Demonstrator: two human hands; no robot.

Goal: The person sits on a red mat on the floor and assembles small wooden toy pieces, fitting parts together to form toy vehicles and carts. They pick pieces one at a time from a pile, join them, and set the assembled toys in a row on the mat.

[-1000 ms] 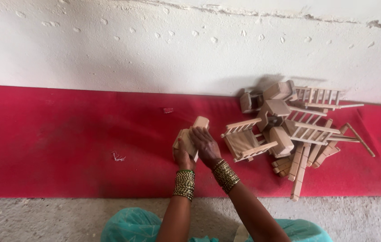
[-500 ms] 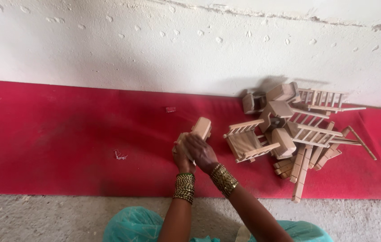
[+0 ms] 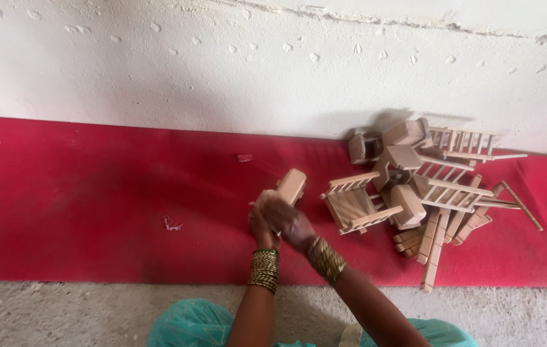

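Observation:
Both my hands are closed together around one pale wooden piece (image 3: 290,186) over the red mat (image 3: 93,205). My left hand (image 3: 259,225) grips its lower end from the left. My right hand (image 3: 289,222) covers it from the right, so most of the piece is hidden; only a blocky end sticks out up and to the right. Each wrist wears a stack of gold bangles.
A heap of small wooden chair frames and loose slats (image 3: 424,193) lies on the mat just right of my hands, against the white wall (image 3: 222,64). Grey concrete floor (image 3: 61,315) runs below the mat. A tiny scrap (image 3: 172,224) lies left of my hands.
My hands have shifted slightly on the wooden piece, with the right hand now wrapped further over it. The heap has not moved.

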